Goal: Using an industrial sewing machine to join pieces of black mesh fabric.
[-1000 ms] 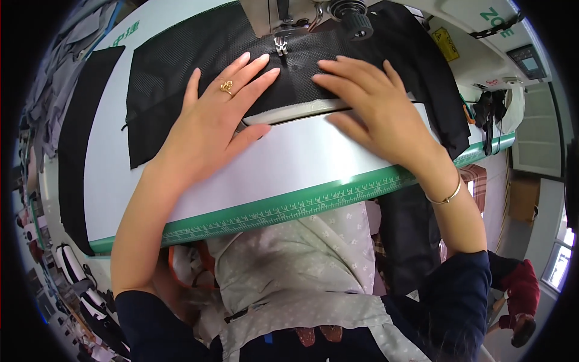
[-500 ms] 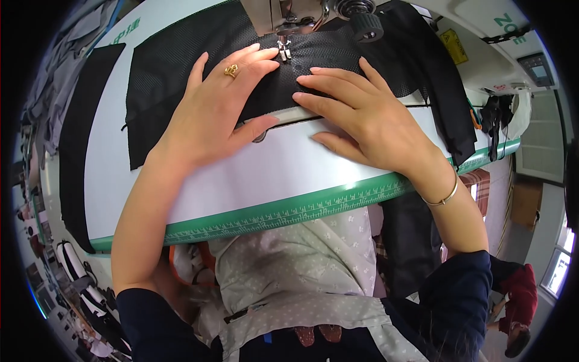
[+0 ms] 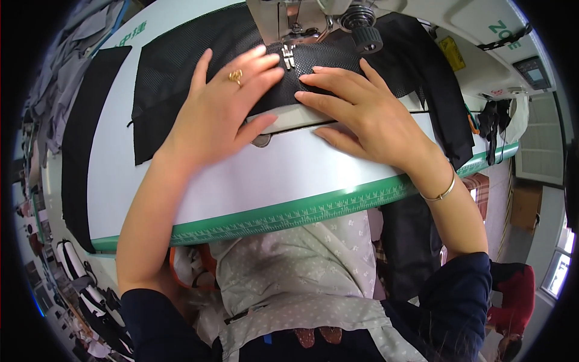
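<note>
A wide piece of black mesh fabric lies on the white sewing table, passing beneath the metal presser foot of the sewing machine. My left hand, wearing a gold ring, rests flat on the fabric left of the foot, fingers spread and slightly blurred. Its thumb is over the fabric's near edge. To the right of the foot, my right hand presses the mesh with outstretched fingers, its thumb by the table surface. Neither hand grasps anything. The needle is hard to make out.
A separate black fabric strip lies along the table's left side. More black cloth hangs toward the right edge. A green ruler band borders the near edge. A black knob projects from the machine. Another person is at far right.
The mesh fabric has slid a little away from me under the presser foot, with both hands still on it. The view has shifted slightly. The person at far right has changed posture.
</note>
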The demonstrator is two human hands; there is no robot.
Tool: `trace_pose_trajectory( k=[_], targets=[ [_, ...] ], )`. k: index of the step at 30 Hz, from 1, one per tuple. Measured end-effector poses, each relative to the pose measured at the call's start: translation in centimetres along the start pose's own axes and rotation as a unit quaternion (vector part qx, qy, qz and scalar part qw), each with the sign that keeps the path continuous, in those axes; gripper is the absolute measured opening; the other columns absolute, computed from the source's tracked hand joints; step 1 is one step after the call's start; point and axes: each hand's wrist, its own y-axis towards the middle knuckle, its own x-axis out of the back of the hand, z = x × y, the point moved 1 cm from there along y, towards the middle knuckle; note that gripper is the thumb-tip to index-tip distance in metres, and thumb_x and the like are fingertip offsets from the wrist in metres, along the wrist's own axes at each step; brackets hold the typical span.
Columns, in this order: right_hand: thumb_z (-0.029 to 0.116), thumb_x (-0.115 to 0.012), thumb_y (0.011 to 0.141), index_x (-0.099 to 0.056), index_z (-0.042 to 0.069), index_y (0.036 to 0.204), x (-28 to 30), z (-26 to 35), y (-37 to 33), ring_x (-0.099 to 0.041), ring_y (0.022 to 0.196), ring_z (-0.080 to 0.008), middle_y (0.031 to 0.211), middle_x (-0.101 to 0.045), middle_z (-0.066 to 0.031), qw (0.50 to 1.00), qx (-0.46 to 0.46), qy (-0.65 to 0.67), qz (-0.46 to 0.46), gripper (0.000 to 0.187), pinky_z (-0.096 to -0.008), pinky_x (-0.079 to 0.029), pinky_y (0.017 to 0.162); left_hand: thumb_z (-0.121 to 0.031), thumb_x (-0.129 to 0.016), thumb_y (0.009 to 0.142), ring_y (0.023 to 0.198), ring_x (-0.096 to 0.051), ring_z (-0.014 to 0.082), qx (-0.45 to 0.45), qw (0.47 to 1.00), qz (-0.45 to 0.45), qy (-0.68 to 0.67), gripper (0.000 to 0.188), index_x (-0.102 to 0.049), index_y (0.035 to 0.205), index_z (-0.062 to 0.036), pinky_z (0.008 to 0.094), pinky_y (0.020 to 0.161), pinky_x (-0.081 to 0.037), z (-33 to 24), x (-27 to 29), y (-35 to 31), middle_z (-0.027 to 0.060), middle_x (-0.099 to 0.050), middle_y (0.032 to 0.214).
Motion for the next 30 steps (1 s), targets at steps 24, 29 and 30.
trace_pose_trajectory(
  k=[24,29,30],
  targets=[
    [0.029,-0.073,0.089,-0.074,0.019,0.113,-1.2,-3.9,1.9,-0.061,0.113,-0.0237,0.123,-0.065,-0.0017,0.997,0.038,0.022,-0.069,0.027,-0.0564,-0.045,0.102,-0.005,-0.058,0.093,0.135,-0.052,0.0272,0.03,0.991,-0.03,-0.129,0.036,-0.067,0.126,-0.0126,0.0579,0.116,-0.032,1.5,-0.8,0.5,0.0065,-0.062,0.137],
    [0.029,-0.075,0.087,-0.074,0.017,0.108,-1.2,-3.6,1.8,-0.062,0.111,-0.0247,0.116,-0.068,-0.0013,0.994,0.047,-0.024,-0.1,0.024,-0.0539,-0.045,0.102,-0.012,-0.059,0.096,0.136,-0.052,0.0261,0.054,0.99,-0.032,-0.123,0.033,-0.067,0.128,-0.0141,0.0591,0.116,-0.031,1.8,-1.0,0.9,0.0048,-0.062,0.137],
    [0.028,-0.076,0.086,-0.074,0.017,0.106,-1.1,-3.5,1.7,-0.062,0.111,-0.025,0.114,-0.068,-0.0011,0.992,0.046,-0.033,-0.11,0.023,-0.053,-0.045,0.103,-0.012,-0.059,0.096,0.136,-0.052,0.0261,0.054,0.991,-0.032,-0.122,0.033,-0.067,0.128,-0.0141,0.0591,0.116,-0.031,1.7,-1.0,0.9,0.0048,-0.062,0.137]
  ],
)
